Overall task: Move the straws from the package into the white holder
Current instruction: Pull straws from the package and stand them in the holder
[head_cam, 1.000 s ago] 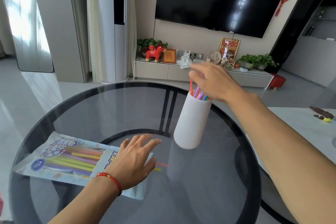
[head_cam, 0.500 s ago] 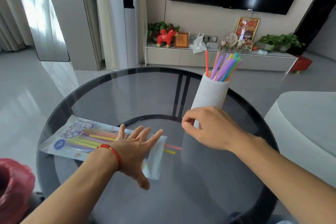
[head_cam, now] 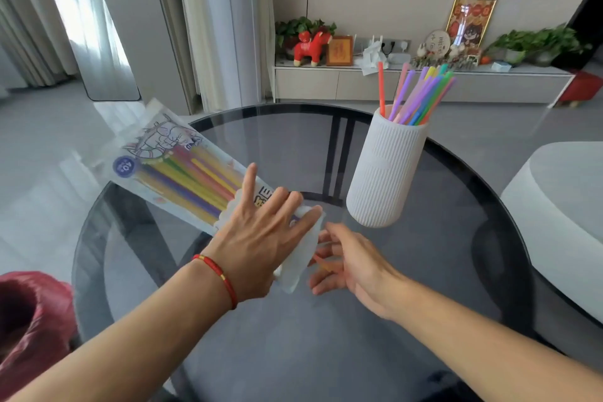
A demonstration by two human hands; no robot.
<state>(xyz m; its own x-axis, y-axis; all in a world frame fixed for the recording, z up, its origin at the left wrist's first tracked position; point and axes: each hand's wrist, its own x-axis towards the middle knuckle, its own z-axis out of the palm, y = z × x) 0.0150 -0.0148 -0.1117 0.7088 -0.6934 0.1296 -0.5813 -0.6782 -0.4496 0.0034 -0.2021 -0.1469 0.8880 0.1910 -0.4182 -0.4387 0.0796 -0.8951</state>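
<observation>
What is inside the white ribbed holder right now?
The white ribbed cylindrical holder holds a bundle of coloured plastic straws, their upper ends fanned out above its rim. Their lower parts and the holder's bottom are hidden by its opaque wall.

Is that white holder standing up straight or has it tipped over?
Upright. The white holder stands on its base on the glass table, open mouth up, with coloured straws fanning out of the top.

Round smoked-glass bench (head_cam: 440,271) with a dark rim. Only thing sitting right on it is the ribbed white holder (head_cam: 385,173), upright near the far right side, colourful straws (head_cam: 421,98) poking out.
</observation>
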